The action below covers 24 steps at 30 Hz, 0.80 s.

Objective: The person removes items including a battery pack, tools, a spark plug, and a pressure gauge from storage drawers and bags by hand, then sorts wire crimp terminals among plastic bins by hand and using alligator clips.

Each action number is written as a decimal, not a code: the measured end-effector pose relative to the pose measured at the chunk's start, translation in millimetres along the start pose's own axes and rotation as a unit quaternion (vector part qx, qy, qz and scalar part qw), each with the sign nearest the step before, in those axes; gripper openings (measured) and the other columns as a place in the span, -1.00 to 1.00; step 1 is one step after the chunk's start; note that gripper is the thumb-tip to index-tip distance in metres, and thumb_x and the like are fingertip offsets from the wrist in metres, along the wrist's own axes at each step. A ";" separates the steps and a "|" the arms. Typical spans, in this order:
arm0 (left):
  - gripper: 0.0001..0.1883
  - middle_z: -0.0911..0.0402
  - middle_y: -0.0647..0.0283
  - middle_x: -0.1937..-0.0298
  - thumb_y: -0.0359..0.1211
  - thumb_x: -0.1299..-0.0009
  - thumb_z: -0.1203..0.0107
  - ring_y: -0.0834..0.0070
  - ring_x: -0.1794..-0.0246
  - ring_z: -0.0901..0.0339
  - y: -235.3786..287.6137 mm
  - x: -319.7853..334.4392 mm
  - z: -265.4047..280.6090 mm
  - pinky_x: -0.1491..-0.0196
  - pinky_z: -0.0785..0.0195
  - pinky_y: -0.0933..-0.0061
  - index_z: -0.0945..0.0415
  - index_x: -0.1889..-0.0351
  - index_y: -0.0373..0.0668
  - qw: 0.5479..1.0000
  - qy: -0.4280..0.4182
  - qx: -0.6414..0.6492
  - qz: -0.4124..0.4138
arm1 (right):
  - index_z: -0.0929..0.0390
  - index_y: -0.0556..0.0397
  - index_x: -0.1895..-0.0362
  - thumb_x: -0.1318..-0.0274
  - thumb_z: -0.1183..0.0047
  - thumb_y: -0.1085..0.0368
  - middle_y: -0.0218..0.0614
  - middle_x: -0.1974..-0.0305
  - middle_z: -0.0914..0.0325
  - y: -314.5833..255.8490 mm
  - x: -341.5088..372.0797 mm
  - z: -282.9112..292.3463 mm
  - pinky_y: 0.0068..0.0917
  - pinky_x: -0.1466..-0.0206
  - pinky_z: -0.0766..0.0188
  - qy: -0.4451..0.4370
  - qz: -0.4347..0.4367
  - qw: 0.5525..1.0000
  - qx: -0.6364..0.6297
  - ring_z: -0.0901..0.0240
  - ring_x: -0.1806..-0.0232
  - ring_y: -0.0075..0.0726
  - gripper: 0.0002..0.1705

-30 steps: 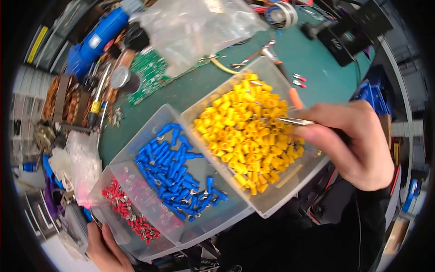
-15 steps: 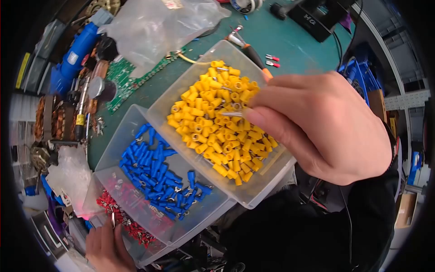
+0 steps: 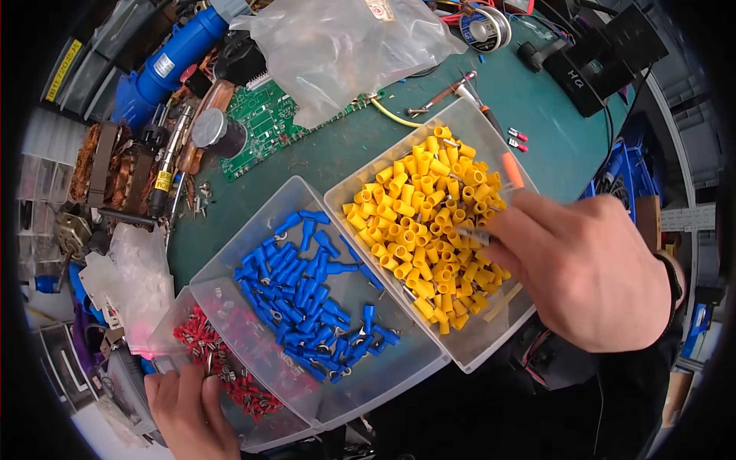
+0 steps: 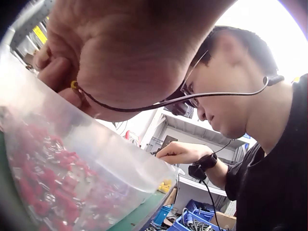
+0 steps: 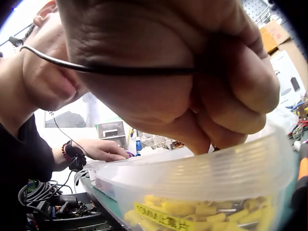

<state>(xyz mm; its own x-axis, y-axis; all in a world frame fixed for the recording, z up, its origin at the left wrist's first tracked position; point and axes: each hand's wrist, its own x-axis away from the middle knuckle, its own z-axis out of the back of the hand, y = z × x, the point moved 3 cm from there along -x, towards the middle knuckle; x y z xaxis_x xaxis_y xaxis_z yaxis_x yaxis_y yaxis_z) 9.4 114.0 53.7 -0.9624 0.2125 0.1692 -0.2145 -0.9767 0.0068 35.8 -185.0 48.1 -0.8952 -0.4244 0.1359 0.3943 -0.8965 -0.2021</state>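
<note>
My right hand [image 3: 590, 268] hovers over a clear bin [image 3: 491, 349] heaped with yellow insulated crimp terminals [image 3: 429, 222]. Its thumb and forefinger pinch a slim silvery metal tool [image 3: 474, 234], the tip at the yellow pile and the rest hidden by the hand. At the lower left, my left hand [image 3: 190, 406] pinches a slim silvery piece [image 3: 208, 363] over red crimp terminals [image 3: 253, 399] in another clear bin [image 4: 120, 159]. I cannot tell whether that piece is a tool or a terminal. Blue crimp terminals [image 3: 307, 299] lie in the middle bin [image 3: 383, 383].
Beyond the bins, a green circuit board [image 3: 261, 123] and a clear plastic bag [image 3: 345, 54] lie on the green mat [image 3: 238, 203]. An orange-handled tool [image 3: 512, 170] and two red terminals [image 3: 518, 139] lie behind the yellow bin. A solder spool [image 3: 485, 29] stands farther back.
The left hand has moved rightward from the outer edge of the red bin to over the red terminals. The right hand's tool tip has shifted slightly within the yellow pile. The head view has swung.
</note>
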 end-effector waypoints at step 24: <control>-0.79 -0.51 0.13 0.47 -0.39 -0.47 0.08 0.22 0.48 -0.30 -8.3 -6.6 -13.7 0.14 -0.02 0.27 -0.53 0.36 -0.23 0.993 -0.003 0.117 -0.012 | -0.53 0.25 0.31 0.09 -0.21 0.47 -0.19 0.52 -0.46 -17.8 -17.5 -2.9 -0.39 0.67 -0.26 0.003 0.023 0.999 -0.045 -0.41 0.67 -0.24 -0.80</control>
<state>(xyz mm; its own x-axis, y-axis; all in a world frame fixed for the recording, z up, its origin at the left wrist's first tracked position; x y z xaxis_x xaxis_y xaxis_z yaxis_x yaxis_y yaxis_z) 15.2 121.1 39.0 -0.9564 0.2357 0.1722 -0.1914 -0.9518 0.2397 43.9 -161.2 46.4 -0.8778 -0.4640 0.1188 0.4154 -0.8609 -0.2936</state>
